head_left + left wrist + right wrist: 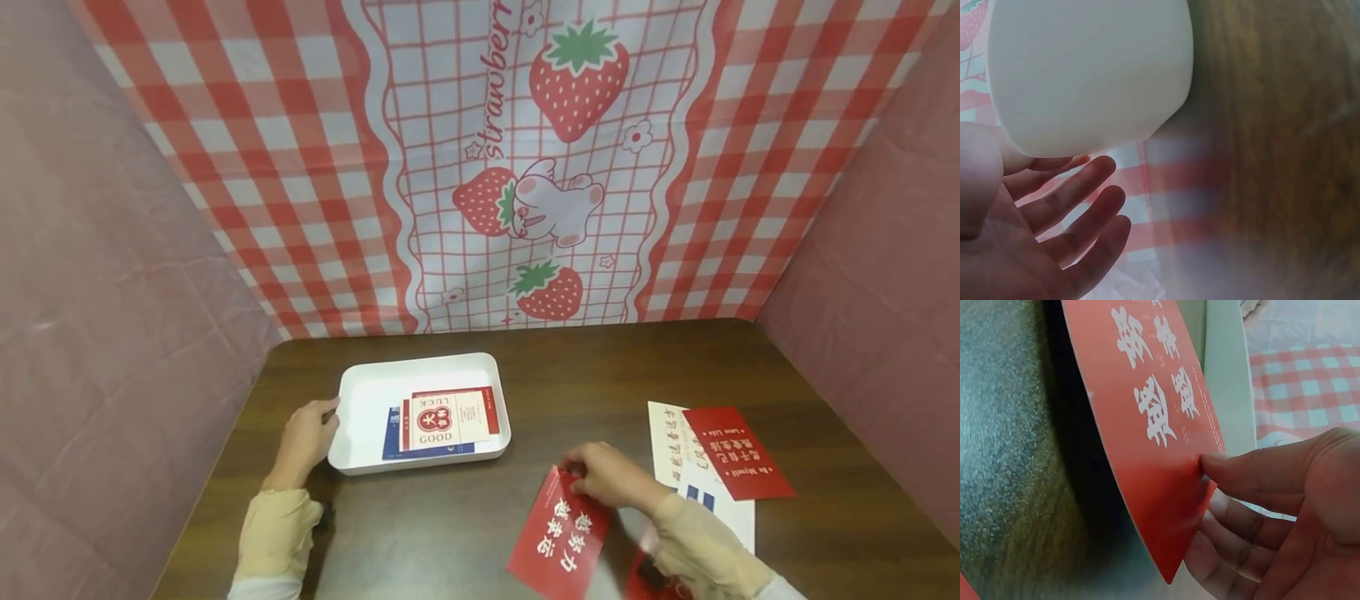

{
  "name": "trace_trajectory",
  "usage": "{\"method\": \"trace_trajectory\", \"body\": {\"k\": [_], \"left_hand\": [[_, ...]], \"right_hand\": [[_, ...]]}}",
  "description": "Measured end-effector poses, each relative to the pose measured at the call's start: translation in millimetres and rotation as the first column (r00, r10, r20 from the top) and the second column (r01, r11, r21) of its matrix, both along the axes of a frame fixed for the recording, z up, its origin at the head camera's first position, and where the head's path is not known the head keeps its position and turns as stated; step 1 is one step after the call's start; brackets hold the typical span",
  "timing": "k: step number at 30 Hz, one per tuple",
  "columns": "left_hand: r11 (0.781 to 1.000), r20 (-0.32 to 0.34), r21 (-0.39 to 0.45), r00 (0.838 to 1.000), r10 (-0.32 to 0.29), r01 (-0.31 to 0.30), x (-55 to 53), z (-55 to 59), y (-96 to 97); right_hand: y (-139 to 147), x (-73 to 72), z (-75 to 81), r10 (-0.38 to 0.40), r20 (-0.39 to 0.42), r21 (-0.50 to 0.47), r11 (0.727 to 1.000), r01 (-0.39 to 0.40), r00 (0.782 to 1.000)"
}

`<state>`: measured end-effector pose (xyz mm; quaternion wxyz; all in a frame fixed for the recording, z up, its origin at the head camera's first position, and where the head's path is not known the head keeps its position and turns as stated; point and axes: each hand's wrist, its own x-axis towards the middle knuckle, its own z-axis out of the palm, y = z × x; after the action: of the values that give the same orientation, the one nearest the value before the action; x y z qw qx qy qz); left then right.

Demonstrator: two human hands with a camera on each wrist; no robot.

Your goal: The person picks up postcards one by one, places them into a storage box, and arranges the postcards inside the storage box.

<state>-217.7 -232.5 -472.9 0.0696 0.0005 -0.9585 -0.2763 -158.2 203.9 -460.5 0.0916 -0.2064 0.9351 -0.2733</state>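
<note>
My right hand (609, 477) pinches a red card (558, 533) with white Chinese characters by its edge. In the right wrist view the thumb presses on the printed face of the card (1147, 462), with the other fingers behind it. The card hangs tilted close over the table. At the left end of a white tray (360, 417), my left hand (303, 437) holds the rim with thumb and forefinger. The left wrist view shows the tray's outer wall (1091, 75) and the remaining fingers spread loosely below it. Inside the tray a cream card (442, 421) reading "GOOD LUCK" overlaps a blue card (427, 454) and a red one (492, 404).
Several cards lie overlapping at the right of the brown table (570, 367): a cream card (666, 442), a red card (742, 454) and a white card (738, 517). Another red card (641, 579) is partly hidden under my right forearm. A strawberry-print cloth (450, 100) hangs behind.
</note>
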Motion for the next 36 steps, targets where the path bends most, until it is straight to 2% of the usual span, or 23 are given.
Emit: {"method": "trace_trajectory", "body": {"k": [6, 14, 20, 26, 36], "left_hand": [[1.0, 0.016, 0.012, 1.0, -0.005, 0.005, -2.5, 0.6, 1.2], [1.0, 0.005, -0.002, 1.0, -0.013, 0.013, -8.1, 7.5, -0.1], [1.0, -0.001, -0.006, 1.0, -0.009, 0.009, -6.0, 3.8, -3.9], [0.999, -0.063, 0.021, 0.998, -0.03, 0.032, -9.0, 0.2, -2.4], [0.999, -0.043, 0.029, 0.999, -0.017, 0.018, -9.5, -0.5, -4.1]], "right_hand": [[8, -0.4, 0.1, 0.017, 0.005, -0.049, 0.999, -0.017, 1.0], [10, -11.3, 4.5, 0.076, 0.001, -0.107, 0.991, -0.075, 0.997], [8, -17.1, 2.3, 0.106, 0.104, -0.185, 0.979, -0.086, 0.989], [11, -20.8, 5.3, 0.112, 0.26, -0.28, 0.959, -0.036, 0.959], [17, -25.0, 17.8, 0.157, 0.436, -0.431, 0.901, 0.053, 0.886]]}}
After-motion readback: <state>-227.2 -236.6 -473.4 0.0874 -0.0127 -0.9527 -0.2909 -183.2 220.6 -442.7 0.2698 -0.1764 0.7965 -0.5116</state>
